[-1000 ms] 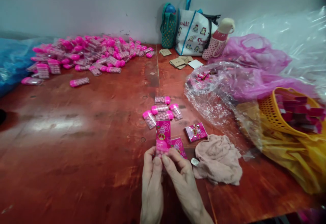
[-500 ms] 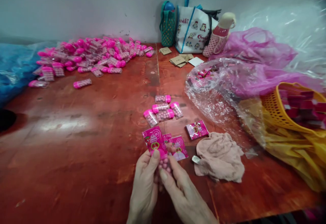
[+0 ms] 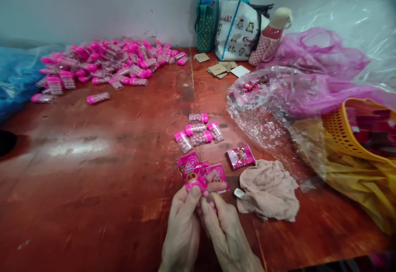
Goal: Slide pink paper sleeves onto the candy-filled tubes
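On a red tabletop (image 3: 93, 173), the left hand (image 3: 181, 230) and right hand (image 3: 224, 235) meet, fingers closed around one candy tube (image 3: 206, 199). A pink label (image 3: 190, 173) sticks up from the grip; more tubes (image 3: 198, 133) lie just beyond.

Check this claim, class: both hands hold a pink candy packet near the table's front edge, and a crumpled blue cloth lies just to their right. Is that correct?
Not quite. In the head view the cloth is beige-pink, not blue. The rest stands: the left hand and right hand hold the pink candy packet together near the table front edge, with the cloth just to their right.
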Motion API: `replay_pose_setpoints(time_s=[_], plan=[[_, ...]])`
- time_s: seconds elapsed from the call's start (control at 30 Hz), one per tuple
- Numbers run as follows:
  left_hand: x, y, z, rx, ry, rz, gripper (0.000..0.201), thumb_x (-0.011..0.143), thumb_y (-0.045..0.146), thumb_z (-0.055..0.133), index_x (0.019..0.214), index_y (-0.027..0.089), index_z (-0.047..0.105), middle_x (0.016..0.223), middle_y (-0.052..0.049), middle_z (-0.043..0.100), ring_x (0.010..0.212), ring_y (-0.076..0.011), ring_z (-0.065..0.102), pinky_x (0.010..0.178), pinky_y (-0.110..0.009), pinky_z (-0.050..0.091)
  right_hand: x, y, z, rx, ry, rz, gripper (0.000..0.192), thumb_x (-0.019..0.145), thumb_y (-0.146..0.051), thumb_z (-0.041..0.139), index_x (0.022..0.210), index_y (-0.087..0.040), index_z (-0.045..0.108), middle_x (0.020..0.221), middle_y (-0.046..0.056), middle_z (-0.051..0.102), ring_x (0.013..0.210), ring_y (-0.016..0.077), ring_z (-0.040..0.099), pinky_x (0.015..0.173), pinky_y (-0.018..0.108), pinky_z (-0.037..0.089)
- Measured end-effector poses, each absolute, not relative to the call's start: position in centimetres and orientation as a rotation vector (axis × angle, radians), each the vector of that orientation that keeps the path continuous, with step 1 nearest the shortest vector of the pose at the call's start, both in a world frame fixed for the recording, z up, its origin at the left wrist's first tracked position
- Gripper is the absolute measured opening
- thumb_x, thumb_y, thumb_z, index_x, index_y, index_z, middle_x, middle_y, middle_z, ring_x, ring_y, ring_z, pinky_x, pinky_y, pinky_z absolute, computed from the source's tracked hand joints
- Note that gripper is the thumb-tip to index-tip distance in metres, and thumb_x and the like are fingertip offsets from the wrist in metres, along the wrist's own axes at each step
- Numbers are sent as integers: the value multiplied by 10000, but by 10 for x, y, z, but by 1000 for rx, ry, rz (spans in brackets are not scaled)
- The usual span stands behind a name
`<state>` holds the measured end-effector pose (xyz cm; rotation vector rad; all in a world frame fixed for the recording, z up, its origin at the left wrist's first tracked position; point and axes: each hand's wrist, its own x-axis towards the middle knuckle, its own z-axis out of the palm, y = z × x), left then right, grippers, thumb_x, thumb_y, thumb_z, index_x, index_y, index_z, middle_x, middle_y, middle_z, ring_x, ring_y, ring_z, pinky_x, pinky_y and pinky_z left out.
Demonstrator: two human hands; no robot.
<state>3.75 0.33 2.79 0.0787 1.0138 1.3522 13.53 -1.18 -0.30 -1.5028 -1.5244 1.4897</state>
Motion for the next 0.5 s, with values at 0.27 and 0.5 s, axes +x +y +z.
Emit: replay_pose_setpoints(time_s=[0.27,0.5], plan=[[33,-8,30,57,1029,1426,346,811,382,558,1028,142,679,963,-137,701,908,-257,637,800,-370,506,124,-1,16,-1213,-1423,1678,283,929,-376,373,933,-212,603,696,6,616,605,128,585,578,212,458],[32,-4,28,-20,1109,1484,299,722,359,664,888,114,708,851,-126,715,795,-252,659,733,-356,525,114,-11,12,-1342,-1293,1546,298,887,-439,434,961,-226,629,793,42,654,710,165,626,623,225,494]])
